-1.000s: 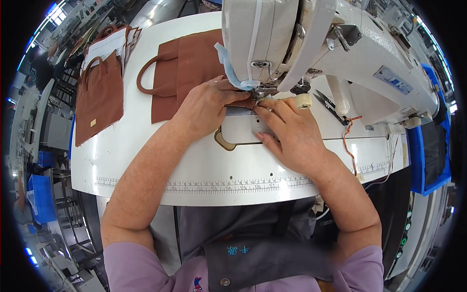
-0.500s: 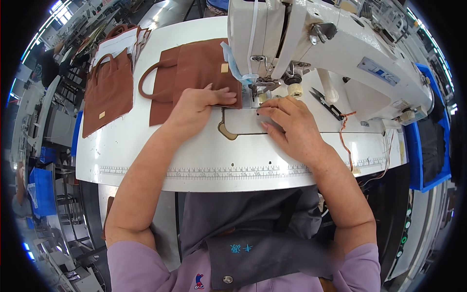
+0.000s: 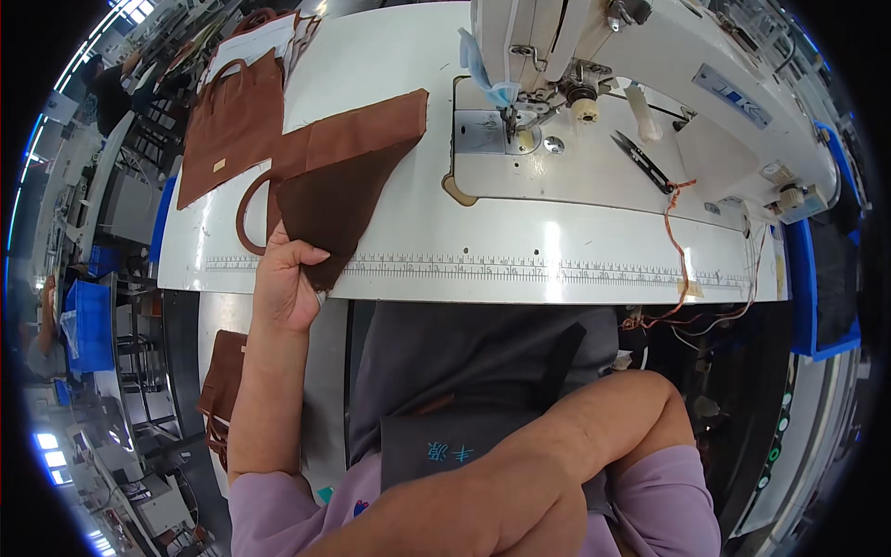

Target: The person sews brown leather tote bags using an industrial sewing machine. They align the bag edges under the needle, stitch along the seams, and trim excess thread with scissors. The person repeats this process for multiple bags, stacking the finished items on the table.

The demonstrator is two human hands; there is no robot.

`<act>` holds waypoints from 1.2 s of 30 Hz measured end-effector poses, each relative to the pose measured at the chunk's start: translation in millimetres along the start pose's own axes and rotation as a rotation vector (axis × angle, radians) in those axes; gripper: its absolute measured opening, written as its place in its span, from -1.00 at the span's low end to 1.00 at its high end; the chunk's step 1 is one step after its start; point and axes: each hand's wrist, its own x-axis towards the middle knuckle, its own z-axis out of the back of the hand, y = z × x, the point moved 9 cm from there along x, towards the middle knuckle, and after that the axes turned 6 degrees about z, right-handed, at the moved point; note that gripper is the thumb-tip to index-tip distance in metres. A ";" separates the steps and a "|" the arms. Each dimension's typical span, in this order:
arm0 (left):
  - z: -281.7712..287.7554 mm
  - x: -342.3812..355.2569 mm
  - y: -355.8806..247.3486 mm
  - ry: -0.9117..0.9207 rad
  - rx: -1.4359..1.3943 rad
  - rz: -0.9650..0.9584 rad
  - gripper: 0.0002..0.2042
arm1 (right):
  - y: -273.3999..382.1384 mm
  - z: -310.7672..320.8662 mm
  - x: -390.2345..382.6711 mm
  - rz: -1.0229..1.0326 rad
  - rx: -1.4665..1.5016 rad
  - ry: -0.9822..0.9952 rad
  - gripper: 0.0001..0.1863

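My left hand grips the near corner of a brown bag piece, lifted and folded over to show its darker side at the table's front edge; its looped handle hangs out to the left. My right forearm crosses my grey apron toward the lower left, and that hand is beyond the frame. The white sewing machine has a blue strip hanging by its needle and a bare metal plate beneath. Black snips lie beside orange threads on the machine bed.
Stacked brown bag pieces lie on the white table at back left, another brown piece below its left edge. Blue bins stand left, a blue tray right. Two co-workers are at left.
The bag piece has left the needle area, pulled leftward and toward me, its corner now gripped by my left hand. My right hand has left the machine and moved down out of view.
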 end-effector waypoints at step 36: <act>-10.6 -59.5 -80.1 0.138 -0.137 -0.229 -0.22 | -4.0 -13.9 -4.1 0.006 -0.063 0.048 -0.73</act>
